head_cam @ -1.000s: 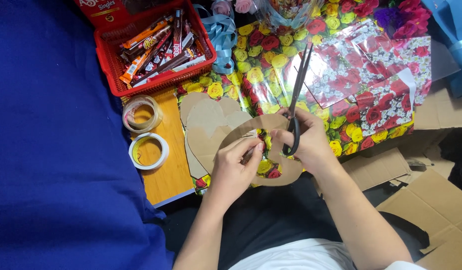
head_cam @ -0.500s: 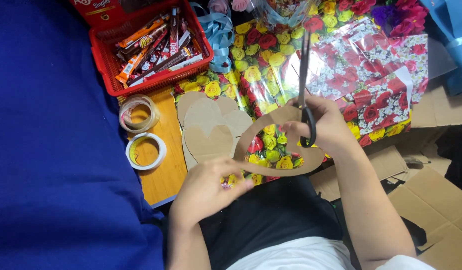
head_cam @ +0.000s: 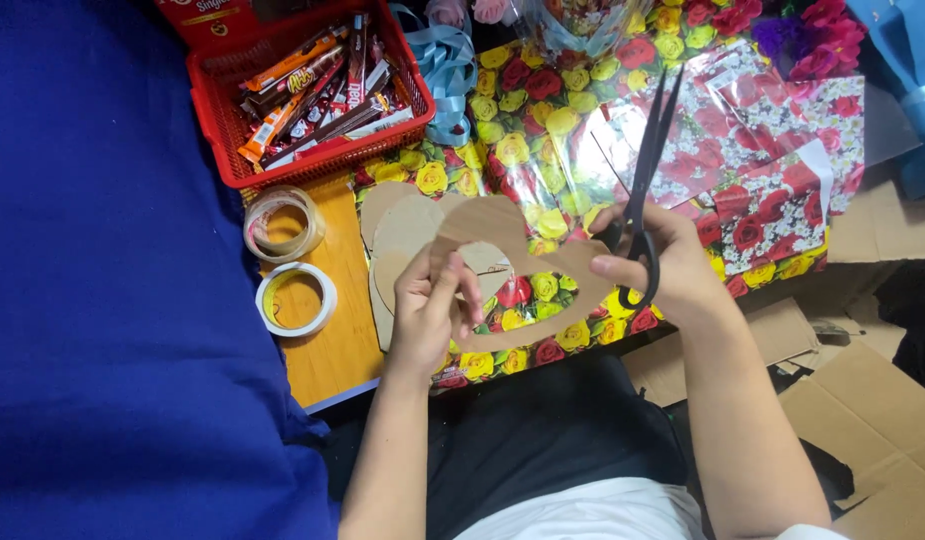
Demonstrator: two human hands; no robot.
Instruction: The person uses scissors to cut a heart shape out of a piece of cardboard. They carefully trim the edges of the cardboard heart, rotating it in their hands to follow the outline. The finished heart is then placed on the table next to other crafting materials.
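Right, head view: my left hand (head_cam: 434, 315) pinches the cardboard heart frame (head_cam: 517, 262) at its left edge, held above the floral wrapping paper (head_cam: 542, 140). My right hand (head_cam: 662, 265) grips black scissors (head_cam: 644, 150), blades nearly closed. Frame looks light, thin, bendy; best held by the rim.

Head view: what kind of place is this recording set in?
Probably a craft or gift-wrapping workbench. The left hand and the right hand, which also holds black scissors, hold a cardboard heart frame above floral wrapping paper; tape rolls and a red basket of snack bars sit nearby.
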